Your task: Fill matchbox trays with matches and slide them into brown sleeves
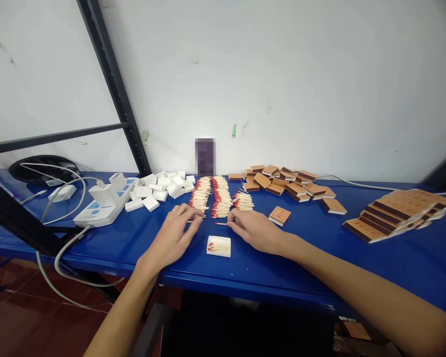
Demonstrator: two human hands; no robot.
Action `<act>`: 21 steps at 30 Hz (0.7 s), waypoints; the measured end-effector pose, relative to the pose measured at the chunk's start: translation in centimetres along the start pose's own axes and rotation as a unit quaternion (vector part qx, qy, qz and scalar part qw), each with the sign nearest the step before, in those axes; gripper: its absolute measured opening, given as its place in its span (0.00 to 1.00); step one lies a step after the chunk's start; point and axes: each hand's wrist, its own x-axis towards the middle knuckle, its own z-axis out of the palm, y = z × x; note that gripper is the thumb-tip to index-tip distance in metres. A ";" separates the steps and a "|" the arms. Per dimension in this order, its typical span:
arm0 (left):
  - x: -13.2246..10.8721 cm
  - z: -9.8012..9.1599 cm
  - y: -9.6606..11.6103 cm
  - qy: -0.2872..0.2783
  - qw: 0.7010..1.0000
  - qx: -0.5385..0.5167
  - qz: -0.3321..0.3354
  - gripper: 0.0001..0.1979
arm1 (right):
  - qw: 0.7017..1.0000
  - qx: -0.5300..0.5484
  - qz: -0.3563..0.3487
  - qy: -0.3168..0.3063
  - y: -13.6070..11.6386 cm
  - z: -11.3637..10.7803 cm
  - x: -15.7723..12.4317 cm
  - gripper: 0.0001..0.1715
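My left hand (176, 229) is closed at the lower end of the left row of matches (200, 195), with a pale matchstick (189, 221) showing between its thumb and fingers. Pinched in my right hand (255, 229) is another matchstick (221, 224), its red head pointing left. Between and below both hands lies a white matchbox tray (219, 253) with several red-headed matches in it. A middle row of matches (220, 198) and a shorter pile (243, 202) lie just beyond my right hand. One orange matchbox sleeve (280, 215) rests to its right.
White matchbox trays (159, 186) are heaped at the left, beside a power strip (106, 208) with chargers and cables. Orange matchbox sleeves (278, 181) lie piled at back right, with a stacked block of them (397, 213) farther right. A black shelf post (115, 84) stands at left.
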 end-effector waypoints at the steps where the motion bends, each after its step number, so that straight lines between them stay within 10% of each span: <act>1: 0.1 0.0 -0.7 0.019 0.999 0.031 -0.019 0.12 | 1.000 0.019 -0.008 0.005 -0.4 -0.2 -0.3 0.09; 9: 0.2 0.5 -2.4 -0.020 0.983 0.160 -0.083 0.09 | 0.994 0.098 -0.058 -0.007 -2.8 -0.7 -2.0 0.08; 21: 0.2 0.5 -2.3 -0.044 0.987 0.133 -0.083 0.10 | 0.999 0.004 -0.014 0.039 1.7 0.6 0.9 0.08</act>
